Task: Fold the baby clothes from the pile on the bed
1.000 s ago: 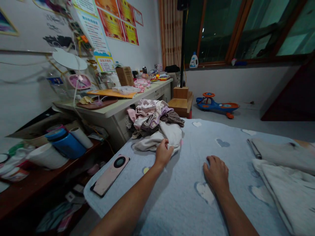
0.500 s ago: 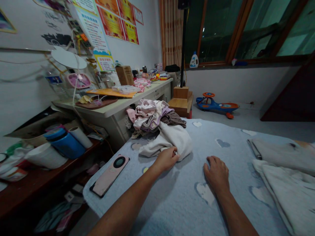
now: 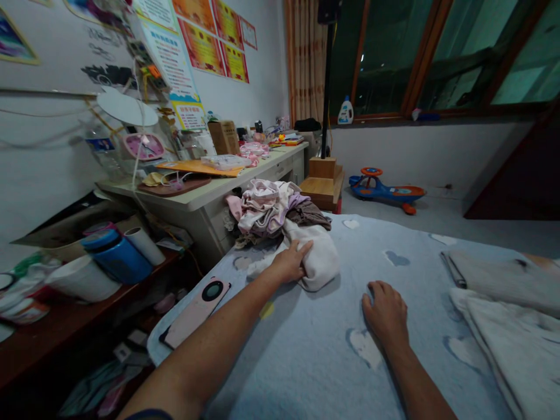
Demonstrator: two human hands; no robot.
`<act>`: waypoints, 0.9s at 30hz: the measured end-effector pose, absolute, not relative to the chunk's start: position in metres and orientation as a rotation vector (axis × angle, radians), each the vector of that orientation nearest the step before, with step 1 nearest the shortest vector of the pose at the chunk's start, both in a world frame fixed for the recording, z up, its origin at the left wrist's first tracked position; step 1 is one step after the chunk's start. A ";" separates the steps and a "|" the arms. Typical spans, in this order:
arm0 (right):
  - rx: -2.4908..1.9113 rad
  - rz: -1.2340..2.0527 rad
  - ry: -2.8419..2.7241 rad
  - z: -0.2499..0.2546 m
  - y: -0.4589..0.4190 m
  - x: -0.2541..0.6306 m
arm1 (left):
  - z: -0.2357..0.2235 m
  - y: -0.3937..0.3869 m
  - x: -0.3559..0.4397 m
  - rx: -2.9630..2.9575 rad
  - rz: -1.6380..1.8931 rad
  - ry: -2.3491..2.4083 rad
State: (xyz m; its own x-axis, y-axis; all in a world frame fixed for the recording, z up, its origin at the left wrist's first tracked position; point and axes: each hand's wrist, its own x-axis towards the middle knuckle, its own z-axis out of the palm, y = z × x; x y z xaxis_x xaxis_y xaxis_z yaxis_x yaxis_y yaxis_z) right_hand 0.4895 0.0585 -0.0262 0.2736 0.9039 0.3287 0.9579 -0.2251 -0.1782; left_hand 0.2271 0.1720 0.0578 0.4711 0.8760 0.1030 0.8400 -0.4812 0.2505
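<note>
On the near edge of a crumpled white garment [image 3: 322, 259] lies my left hand [image 3: 289, 262], its fingers spread over the fabric. That garment rests against a heap of pink, white, purple and brown clothes [image 3: 269, 204] on the light blue heart-patterned blanket [image 3: 315, 356]. My right hand [image 3: 387, 309] lies on the blanket to the right, palm down with fingers loosely bent and nothing in them. Left of my left forearm is a pink phone [image 3: 192, 312], back side up and partly covered by the arm.
Folded pale garments, a grey one [image 3: 490, 274] and a white one [image 3: 516, 338], lie at the right. A cluttered desk [image 3: 196, 201] and a low shelf [image 3: 144, 280] flank the left side. Beyond the blanket are wooden steps [image 3: 321, 185] and a blue ride-on toy [image 3: 385, 189].
My left hand has shifted slightly left and up, loosening from a pinch on the white garment to spread fingers. The garment's near edge has moved a little. My right hand stays put.
</note>
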 end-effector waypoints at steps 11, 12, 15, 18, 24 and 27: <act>-2.210 -0.218 -1.688 -0.022 0.057 0.487 | 0.055 0.175 0.234 2.437 0.509 1.573; -2.212 -0.216 -1.686 -0.022 0.056 0.487 | 0.059 0.172 0.234 2.421 0.567 1.553; -2.212 -0.219 -1.680 -0.021 0.056 0.486 | 0.070 0.164 0.231 2.293 0.830 1.425; -2.196 -0.235 -1.676 -0.023 0.057 0.487 | 0.078 0.155 0.232 2.116 1.040 1.297; -2.091 -0.210 -1.677 -0.030 0.059 0.488 | 0.086 0.127 0.246 2.059 1.236 1.173; -1.863 -0.124 -1.748 -0.032 0.060 0.482 | 0.088 0.103 0.262 2.140 1.184 1.043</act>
State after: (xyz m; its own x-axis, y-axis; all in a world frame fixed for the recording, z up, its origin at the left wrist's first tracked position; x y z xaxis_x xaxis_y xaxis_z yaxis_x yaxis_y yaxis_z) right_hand 0.4819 0.0602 -0.0320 0.1392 0.8864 0.4415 0.9399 0.0221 -0.3407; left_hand 0.2622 0.1031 0.0881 0.3357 0.8020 0.4941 0.3891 -0.5957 0.7027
